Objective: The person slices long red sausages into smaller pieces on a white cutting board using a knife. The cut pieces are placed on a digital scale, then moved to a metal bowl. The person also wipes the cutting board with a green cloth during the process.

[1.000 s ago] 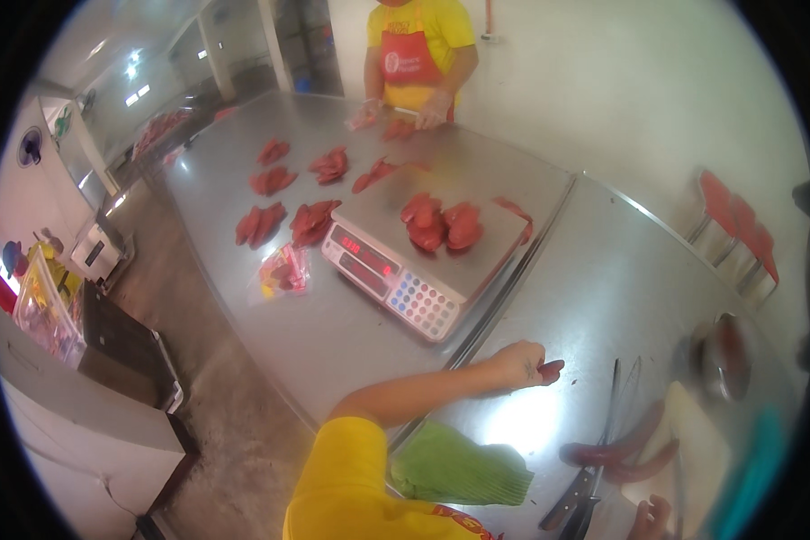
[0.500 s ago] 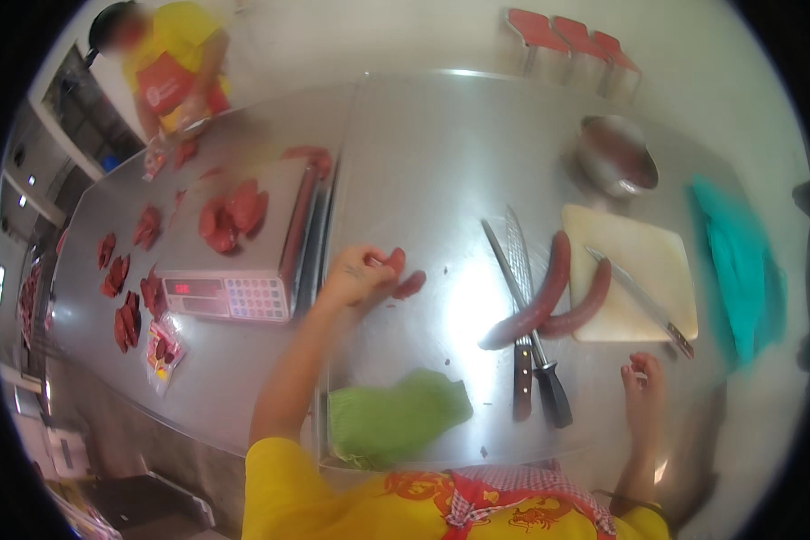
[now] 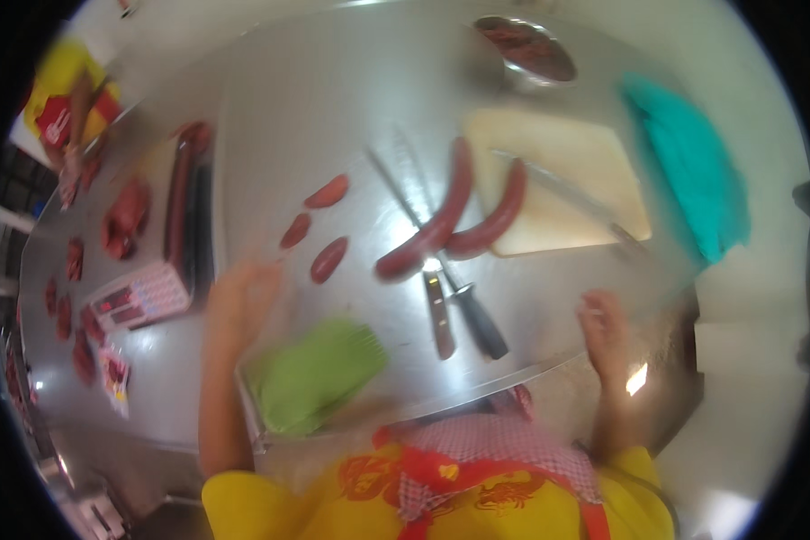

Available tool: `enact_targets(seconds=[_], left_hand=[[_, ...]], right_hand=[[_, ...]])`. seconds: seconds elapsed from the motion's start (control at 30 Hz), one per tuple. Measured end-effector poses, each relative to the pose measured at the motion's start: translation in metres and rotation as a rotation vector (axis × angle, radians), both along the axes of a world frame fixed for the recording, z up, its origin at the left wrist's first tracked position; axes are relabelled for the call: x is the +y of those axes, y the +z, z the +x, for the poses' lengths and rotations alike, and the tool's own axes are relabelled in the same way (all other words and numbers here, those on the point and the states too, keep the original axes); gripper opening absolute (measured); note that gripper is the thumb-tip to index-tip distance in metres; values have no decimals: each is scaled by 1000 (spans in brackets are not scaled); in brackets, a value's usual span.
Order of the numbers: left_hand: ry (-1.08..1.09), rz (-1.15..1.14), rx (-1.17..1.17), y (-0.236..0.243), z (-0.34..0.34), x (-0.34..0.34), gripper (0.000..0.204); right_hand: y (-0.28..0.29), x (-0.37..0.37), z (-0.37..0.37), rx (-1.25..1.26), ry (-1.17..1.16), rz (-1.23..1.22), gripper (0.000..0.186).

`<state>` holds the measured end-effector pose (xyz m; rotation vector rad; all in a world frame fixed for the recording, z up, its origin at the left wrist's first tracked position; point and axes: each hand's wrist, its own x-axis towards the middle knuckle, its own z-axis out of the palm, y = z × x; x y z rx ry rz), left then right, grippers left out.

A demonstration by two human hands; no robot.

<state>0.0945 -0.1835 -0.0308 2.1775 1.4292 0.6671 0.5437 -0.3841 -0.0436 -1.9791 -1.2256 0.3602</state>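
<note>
My left hand (image 3: 250, 286) hovers over the steel table beside the scale, its fingers smeared by motion; whether it holds anything is unclear. Just beyond it lie three short sausage pieces, one far (image 3: 327, 191), one in the middle (image 3: 295, 230) and one nearer (image 3: 329, 259). My right hand (image 3: 603, 322) hangs by the table's near right edge, fingers loosely curled and apart, with nothing visible in it. Two long red sausages, one longer (image 3: 430, 236) and one shorter (image 3: 493, 225), lie across a sharpening steel (image 3: 479, 322) and a wooden-handled knife (image 3: 439, 315).
A white cutting board (image 3: 558, 135) bears another knife (image 3: 576, 193). A steel bowl of meat (image 3: 529, 56), teal cloth or plastic (image 3: 697, 171) and green cloth (image 3: 319, 373) lie around. Left are a scale (image 3: 144, 297) with sausages and a co-worker in yellow (image 3: 67, 99).
My left hand has drawn back toward me, away from the sausage piece it was pinching. Three pieces now show on the table. The whole view has shifted rightward; my right hand stays near the edge.
</note>
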Motion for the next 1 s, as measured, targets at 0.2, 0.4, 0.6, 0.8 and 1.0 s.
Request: enact_targets(seconds=[0.2,0.4,0.6,0.8,1.0], left_hand=[[-122,-77,216,-21,-2,-98,21],[158,-572,-398,24,28,-118,12],[-611,-595,-516,133,139,-127,18],[-606,-453,-831,196,257,-144,29],[-509,-369,-1001,202,341,-155,34]], right_hand=[[-1,2,23,-12,35,20,19],[8,19,12,156,292,67,26],[45,51,-2,387,1060,98,93],[88,50,76,96,1404,78,102],[66,42,186,498,1309,-350,92]])
